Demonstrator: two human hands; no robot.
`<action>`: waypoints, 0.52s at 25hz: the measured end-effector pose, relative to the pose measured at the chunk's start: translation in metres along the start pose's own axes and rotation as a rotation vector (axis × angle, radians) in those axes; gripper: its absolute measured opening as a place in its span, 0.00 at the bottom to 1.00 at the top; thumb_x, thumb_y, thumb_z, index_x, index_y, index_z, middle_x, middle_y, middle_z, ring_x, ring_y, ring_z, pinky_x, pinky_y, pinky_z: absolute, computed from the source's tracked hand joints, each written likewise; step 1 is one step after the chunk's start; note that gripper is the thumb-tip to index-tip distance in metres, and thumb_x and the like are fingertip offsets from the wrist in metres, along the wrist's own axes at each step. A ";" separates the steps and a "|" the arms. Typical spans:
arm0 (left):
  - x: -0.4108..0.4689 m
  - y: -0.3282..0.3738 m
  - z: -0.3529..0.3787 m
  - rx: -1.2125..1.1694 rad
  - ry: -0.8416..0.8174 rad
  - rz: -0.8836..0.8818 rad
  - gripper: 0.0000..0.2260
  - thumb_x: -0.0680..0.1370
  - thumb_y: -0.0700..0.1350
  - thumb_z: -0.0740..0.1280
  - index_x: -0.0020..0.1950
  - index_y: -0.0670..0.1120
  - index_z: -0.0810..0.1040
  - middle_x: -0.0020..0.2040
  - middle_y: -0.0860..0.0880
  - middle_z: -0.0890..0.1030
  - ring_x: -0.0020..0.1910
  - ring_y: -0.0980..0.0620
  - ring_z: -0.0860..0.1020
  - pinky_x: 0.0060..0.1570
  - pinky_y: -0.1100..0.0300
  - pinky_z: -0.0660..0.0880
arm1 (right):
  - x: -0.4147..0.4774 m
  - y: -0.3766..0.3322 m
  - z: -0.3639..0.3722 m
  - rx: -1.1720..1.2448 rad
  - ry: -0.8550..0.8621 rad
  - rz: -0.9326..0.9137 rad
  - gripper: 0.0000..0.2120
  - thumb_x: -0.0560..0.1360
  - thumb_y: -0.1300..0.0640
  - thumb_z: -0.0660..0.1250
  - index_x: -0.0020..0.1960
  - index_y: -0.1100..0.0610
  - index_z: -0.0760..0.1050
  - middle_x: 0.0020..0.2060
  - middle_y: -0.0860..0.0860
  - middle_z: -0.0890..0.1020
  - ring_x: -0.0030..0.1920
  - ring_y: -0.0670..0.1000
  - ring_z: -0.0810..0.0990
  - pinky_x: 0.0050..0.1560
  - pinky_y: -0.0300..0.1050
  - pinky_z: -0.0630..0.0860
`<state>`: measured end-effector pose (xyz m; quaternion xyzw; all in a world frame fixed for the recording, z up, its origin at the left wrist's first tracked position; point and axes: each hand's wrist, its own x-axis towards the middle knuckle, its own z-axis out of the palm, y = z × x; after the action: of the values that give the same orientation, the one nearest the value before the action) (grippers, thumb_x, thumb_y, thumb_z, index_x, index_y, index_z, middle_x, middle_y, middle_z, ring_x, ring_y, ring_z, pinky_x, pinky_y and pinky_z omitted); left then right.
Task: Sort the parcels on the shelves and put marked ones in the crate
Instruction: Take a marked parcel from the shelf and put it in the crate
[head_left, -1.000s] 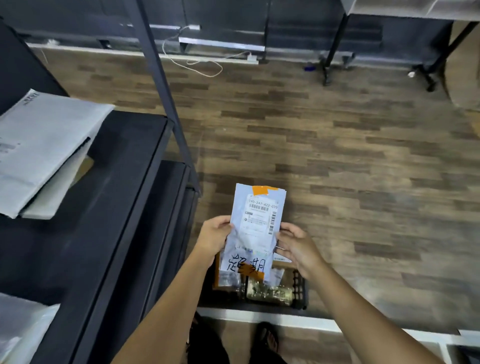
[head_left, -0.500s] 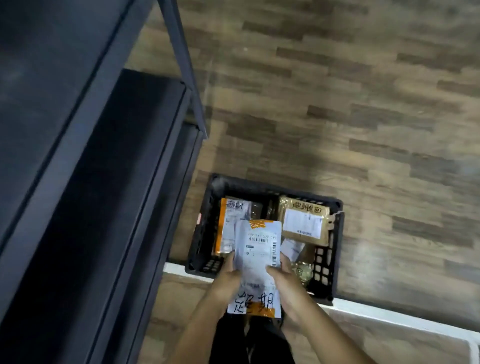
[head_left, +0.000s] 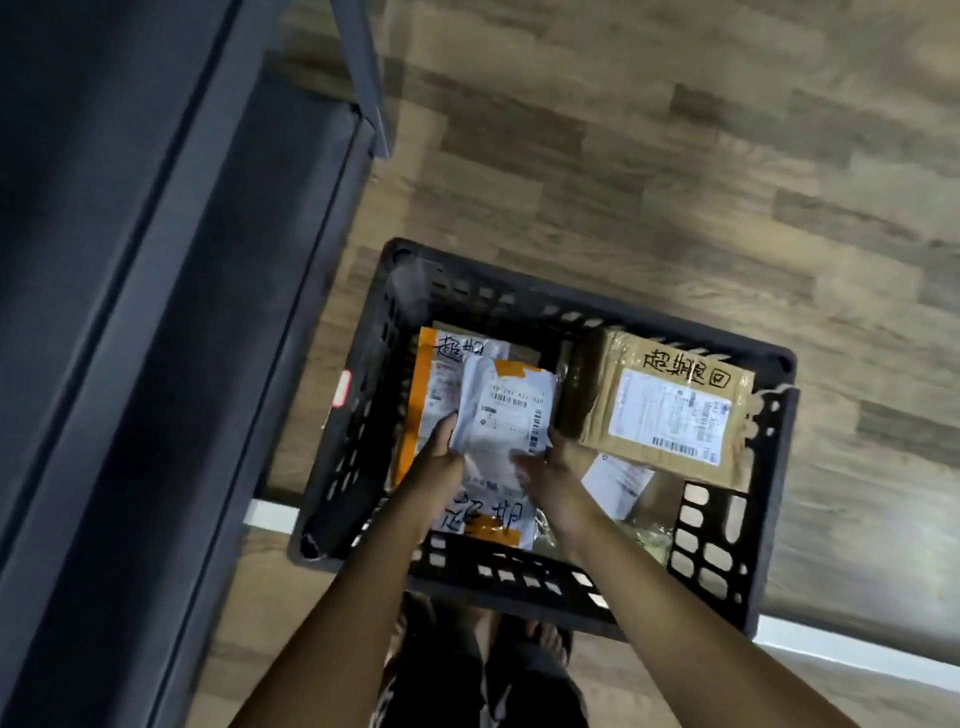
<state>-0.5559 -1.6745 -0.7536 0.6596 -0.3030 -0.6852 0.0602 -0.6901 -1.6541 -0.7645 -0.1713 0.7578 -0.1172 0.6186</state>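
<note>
Both hands held the white parcel (head_left: 506, 415) over the inside of the black crate (head_left: 571, 306), which stood on the wood floor (head_left: 675, 156) just right of the dark shelf unit (head_left: 156, 312). The left hand (head_left: 441, 447) had its grip closed on the parcel's left edge, fingers curled around it. The right hand (head_left: 548, 470) held the right edge with its thumb over the face, though blur hid how its fingers lay. The parcel's label end pointed far and its handwritten, orange-taped end pointed near, reaching the crate's near wall. A second earlier the same parcel had been held up in front of the person with most of the crate hidden behind it, and grey parcels had shown on the shelf at left. Half a second earlier it had hung over the crate's near wall, with its handwritten end past the rim. By this moment the hands had gone forward and down, so the label end overlapped the orange parcel (head_left: 434, 384) lying in the left part of the crate. The crate filled far more of the view than before, and the shelf showed only as bare dark edges. The brown parcel (head_left: 660, 410), marked in black handwriting, lay in the right part of the crate as it had half a second earlier, apart from the white parcel.
</note>
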 end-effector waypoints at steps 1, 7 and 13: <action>0.018 0.000 0.000 -0.011 -0.004 0.021 0.27 0.80 0.35 0.53 0.76 0.55 0.55 0.66 0.50 0.72 0.43 0.54 0.70 0.37 0.60 0.66 | 0.014 -0.003 0.002 -0.029 0.035 -0.009 0.32 0.78 0.56 0.63 0.75 0.56 0.50 0.50 0.56 0.76 0.43 0.53 0.75 0.42 0.47 0.72; 0.087 -0.025 0.007 0.435 0.247 0.132 0.25 0.79 0.41 0.59 0.75 0.55 0.60 0.78 0.44 0.46 0.76 0.41 0.49 0.72 0.50 0.58 | 0.061 -0.005 0.010 -0.230 0.011 -0.089 0.41 0.76 0.50 0.64 0.77 0.53 0.40 0.74 0.57 0.57 0.73 0.59 0.58 0.62 0.50 0.59; 0.091 -0.042 0.000 0.757 0.303 0.123 0.28 0.80 0.45 0.59 0.77 0.58 0.51 0.77 0.40 0.37 0.75 0.36 0.37 0.73 0.43 0.46 | 0.065 0.004 0.019 -0.630 -0.054 -0.094 0.36 0.78 0.55 0.57 0.76 0.61 0.37 0.77 0.55 0.42 0.76 0.58 0.53 0.71 0.52 0.55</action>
<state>-0.5539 -1.6846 -0.8529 0.7093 -0.5603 -0.4153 -0.1021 -0.6839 -1.6759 -0.8283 -0.3922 0.7313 0.0996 0.5490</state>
